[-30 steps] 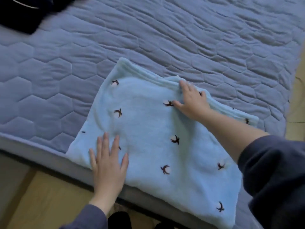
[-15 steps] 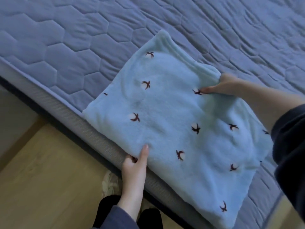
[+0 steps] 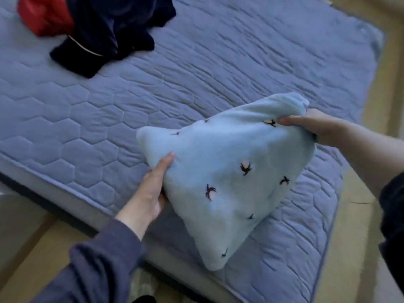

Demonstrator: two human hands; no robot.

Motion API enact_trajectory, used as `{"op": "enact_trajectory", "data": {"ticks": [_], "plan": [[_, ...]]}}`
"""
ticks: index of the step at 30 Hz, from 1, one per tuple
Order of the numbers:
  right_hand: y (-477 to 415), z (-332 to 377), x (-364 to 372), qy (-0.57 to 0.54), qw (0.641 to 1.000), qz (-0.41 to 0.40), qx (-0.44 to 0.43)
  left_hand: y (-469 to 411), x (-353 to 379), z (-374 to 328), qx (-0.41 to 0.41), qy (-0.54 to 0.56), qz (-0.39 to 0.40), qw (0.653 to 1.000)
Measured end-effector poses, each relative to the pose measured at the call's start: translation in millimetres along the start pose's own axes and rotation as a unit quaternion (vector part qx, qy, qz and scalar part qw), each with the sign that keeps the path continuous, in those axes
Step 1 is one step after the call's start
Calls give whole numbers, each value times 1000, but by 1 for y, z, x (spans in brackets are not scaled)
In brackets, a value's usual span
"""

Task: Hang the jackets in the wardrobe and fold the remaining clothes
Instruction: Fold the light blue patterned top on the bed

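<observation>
The left hand (image 3: 150,191) and right hand (image 3: 314,127) grip a folded blue fleece (image 3: 229,171) over the bed (image 3: 109,106), where its sagging near corner could pull the folds open.

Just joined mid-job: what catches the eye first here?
A folded blue garment with small dark marks is held over the near side of the bed, left hand gripping its near edge, right hand pinching its far corner. Far left on the bed lies a navy heap of clothes beside a red garment.

A home bedroom: quilted mattress (image 3: 196,68), loose clothes (image 3: 109,29), wooden floor (image 3: 32,254).
</observation>
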State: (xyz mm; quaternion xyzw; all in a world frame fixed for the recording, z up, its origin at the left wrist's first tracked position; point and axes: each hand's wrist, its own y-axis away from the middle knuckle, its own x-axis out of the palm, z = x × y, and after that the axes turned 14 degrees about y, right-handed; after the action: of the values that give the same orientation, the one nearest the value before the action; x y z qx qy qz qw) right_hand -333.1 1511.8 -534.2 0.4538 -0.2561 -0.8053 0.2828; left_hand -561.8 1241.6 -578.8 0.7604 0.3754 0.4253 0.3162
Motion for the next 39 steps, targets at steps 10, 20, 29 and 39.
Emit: {"op": "enact_trajectory", "data": {"ticks": [10, 20, 29, 39], "plan": [[88, 21, -117, -229, 954, -157, -113, 18, 211, -174, 166, -258, 183, 934], [118, -194, 164, -190, 968, -135, 92, -62, 5, -17, 74, -444, 109, 886], [127, -235, 231, -141, 976, 127, 106, -72, -53, 16, 52, -489, 192, 849], [56, -185, 190, -346, 912, 127, 181, -97, -7, 0, 2, -430, 229, 873]]}}
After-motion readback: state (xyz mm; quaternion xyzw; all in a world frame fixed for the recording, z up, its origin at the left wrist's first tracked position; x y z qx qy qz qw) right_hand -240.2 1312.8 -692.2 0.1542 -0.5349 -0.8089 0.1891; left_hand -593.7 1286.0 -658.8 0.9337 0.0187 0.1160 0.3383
